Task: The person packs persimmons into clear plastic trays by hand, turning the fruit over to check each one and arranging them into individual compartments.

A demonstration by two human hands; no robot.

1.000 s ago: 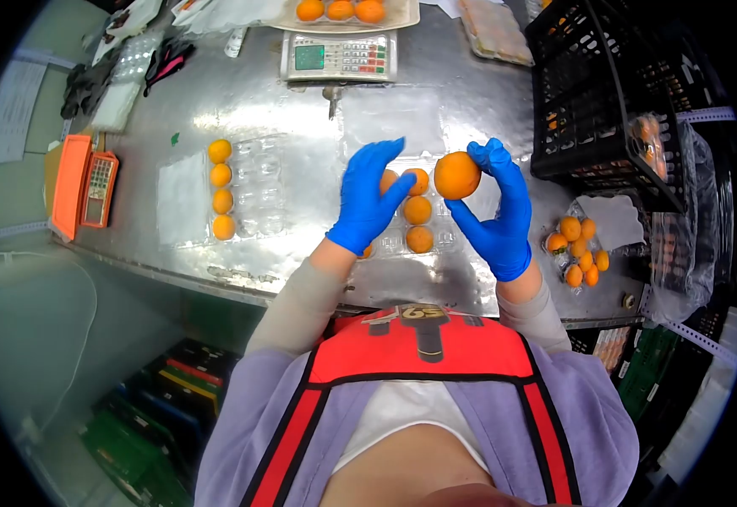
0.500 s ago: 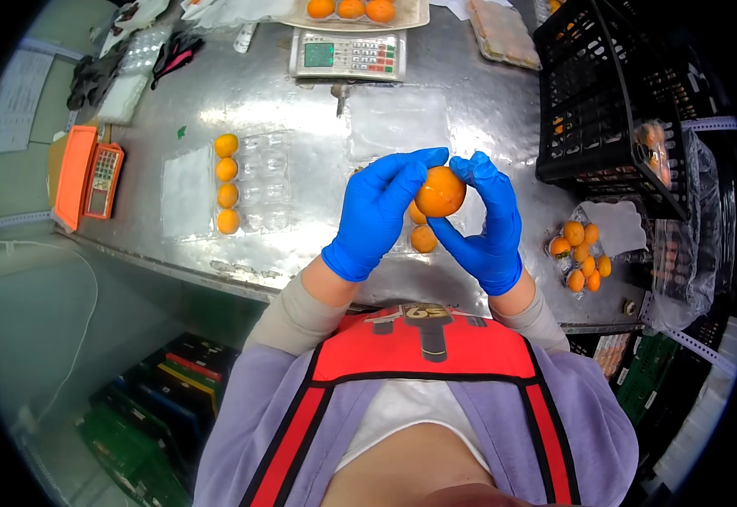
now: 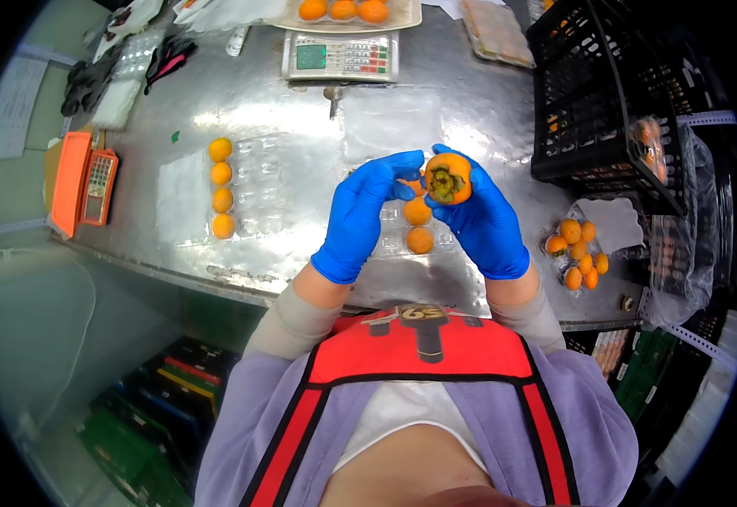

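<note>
A persimmon (image 3: 449, 179) with its green-brown leafy top toward the camera is held in the gloved fingers of my right hand (image 3: 488, 221). My left hand (image 3: 358, 218), in a matching blue glove, is just left of it, fingers bent and apart with nothing gripped. Beneath both hands lies a clear plastic tray (image 3: 390, 242) with a column of persimmons (image 3: 419, 240), its upper part partly covered by my fingers. Further left, another open clear tray (image 3: 259, 182) has several persimmons (image 3: 221, 200) in one column.
A scale (image 3: 341, 57) at the back bears a pan with persimmons (image 3: 343, 9). On the right stand a black crate (image 3: 584, 106) and a group of loose persimmons (image 3: 578, 250). An orange-cased calculator (image 3: 98, 186) is at the left. A clear lid (image 3: 390, 118) lies beyond my hands.
The persimmon has been turned, so its leafy top now faces the camera instead of its smooth side. My left fingers have moved off it, leaving it in my right hand.
</note>
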